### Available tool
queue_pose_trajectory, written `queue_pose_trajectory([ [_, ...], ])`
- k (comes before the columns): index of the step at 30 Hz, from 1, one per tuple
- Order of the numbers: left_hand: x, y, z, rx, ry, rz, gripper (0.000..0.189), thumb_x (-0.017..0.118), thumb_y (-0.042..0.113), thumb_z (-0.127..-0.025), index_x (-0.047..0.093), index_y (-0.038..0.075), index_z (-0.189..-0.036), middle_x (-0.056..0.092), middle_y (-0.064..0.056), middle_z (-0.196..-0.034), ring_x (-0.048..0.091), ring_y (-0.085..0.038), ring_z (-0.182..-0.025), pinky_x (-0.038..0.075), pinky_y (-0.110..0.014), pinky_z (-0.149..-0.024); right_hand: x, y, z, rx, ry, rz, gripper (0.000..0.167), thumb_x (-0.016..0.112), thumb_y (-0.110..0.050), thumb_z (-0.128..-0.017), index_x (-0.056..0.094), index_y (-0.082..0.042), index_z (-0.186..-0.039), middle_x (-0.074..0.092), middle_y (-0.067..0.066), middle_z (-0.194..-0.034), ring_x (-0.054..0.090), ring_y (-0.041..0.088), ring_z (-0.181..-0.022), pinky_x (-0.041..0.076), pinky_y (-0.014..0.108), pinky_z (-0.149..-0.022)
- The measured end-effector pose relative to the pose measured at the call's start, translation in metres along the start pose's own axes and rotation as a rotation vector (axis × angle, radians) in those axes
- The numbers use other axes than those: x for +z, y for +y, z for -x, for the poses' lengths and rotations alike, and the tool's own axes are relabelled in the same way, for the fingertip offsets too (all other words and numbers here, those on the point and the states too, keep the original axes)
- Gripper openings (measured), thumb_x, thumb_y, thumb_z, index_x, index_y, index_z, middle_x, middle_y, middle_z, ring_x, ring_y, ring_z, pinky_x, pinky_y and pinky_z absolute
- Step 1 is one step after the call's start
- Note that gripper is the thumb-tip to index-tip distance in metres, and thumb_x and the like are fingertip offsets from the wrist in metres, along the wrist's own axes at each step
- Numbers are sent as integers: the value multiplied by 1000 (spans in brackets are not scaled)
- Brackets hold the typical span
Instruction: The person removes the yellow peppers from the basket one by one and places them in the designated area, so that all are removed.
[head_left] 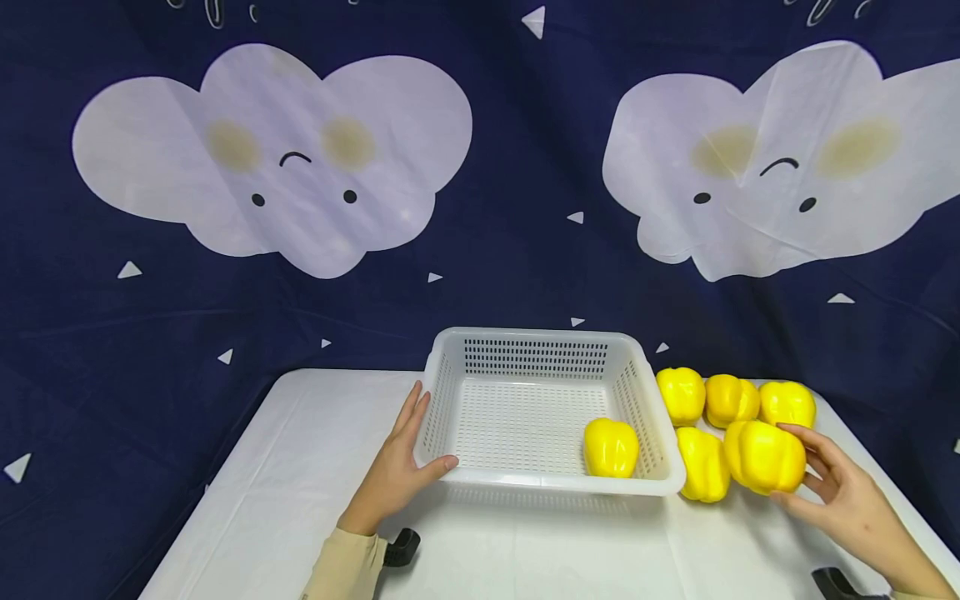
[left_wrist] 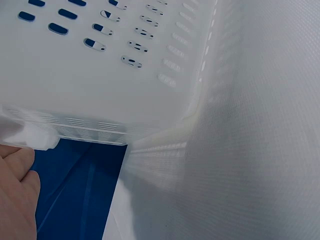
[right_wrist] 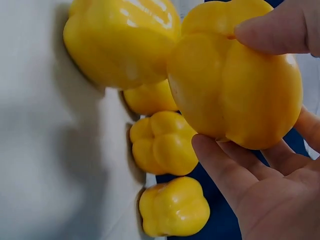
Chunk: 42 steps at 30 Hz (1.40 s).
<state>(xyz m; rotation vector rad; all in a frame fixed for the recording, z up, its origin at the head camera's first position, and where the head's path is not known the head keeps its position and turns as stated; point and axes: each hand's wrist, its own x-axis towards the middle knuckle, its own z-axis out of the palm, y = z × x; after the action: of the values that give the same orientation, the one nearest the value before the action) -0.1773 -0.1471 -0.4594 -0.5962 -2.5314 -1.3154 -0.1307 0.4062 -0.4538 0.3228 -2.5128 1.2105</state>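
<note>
My right hand [head_left: 843,492] holds a yellow bell pepper [right_wrist: 235,80] between thumb and fingers, at the near right of a group of others. In the right wrist view the thumb [right_wrist: 272,30] presses one side and the fingers support the opposite side. My left hand [head_left: 397,471] rests against the near left corner of a white plastic basket [head_left: 555,481], fingers straight along its left side and thumb on the near rim. Inside the basket, in its near right corner, sits one yellow bell pepper [head_left: 611,448].
Several more yellow bell peppers [head_left: 681,397] lie on the white-covered table [head_left: 525,550], right of the basket; one of them [head_left: 702,464] is close by its near right corner. Behind the table hangs a dark blue cloth [head_left: 525,250] printed with clouds.
</note>
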Motion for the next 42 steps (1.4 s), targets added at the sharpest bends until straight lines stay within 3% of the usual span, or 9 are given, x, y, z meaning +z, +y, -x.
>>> queue_pose_trajectory([
  [4,0,0,0,2,1,0,98,78,39,-86,24,1,-158,5,-3,-169,20,-39,-150,26,-66,-112,-2,7,-1,13,-8,20,95,80,20,-67,37,-4,-149,38,-30,-134,38,-20,-112,39,-2,-82],
  [10,0,0,0,5,8,-11,96,79,30,-85,24,2,-159,6,-2,-169,21,-39,-149,27,-67,-112,-5,15,-2,28,-20,33,98,78,22,-66,39,-17,-148,40,-16,-139,37,-20,-111,39,-2,-81],
  [12,0,0,0,3,8,-9,96,80,29,-85,24,2,-159,6,-2,-169,21,-40,-149,27,-67,-111,-5,18,-2,36,-26,32,98,78,21,-67,39,-19,-148,39,-17,-137,36,-21,-110,39,-2,-81],
  [21,-1,-1,1,-5,4,-4,98,78,38,-86,24,4,-159,5,-1,-169,20,-40,-149,27,-69,-111,-5,31,-5,47,-73,29,89,79,18,-68,35,7,-145,35,-32,-127,36,-23,-109,40,-1,-79],
  [32,0,-1,1,-6,2,-3,99,76,45,-87,24,4,-159,5,-1,-169,20,-39,-150,27,-68,-111,-4,47,-5,68,-134,17,89,80,17,-67,37,5,-145,34,-32,-127,33,-27,-109,40,-1,-79],
  [42,0,-2,0,-11,-3,-6,98,78,41,-86,23,5,-160,5,-1,-169,20,-40,-150,28,-68,-111,-2,53,-7,102,-197,52,90,84,4,-70,37,0,-147,40,-22,-140,29,-29,-109,37,-2,-81],
])
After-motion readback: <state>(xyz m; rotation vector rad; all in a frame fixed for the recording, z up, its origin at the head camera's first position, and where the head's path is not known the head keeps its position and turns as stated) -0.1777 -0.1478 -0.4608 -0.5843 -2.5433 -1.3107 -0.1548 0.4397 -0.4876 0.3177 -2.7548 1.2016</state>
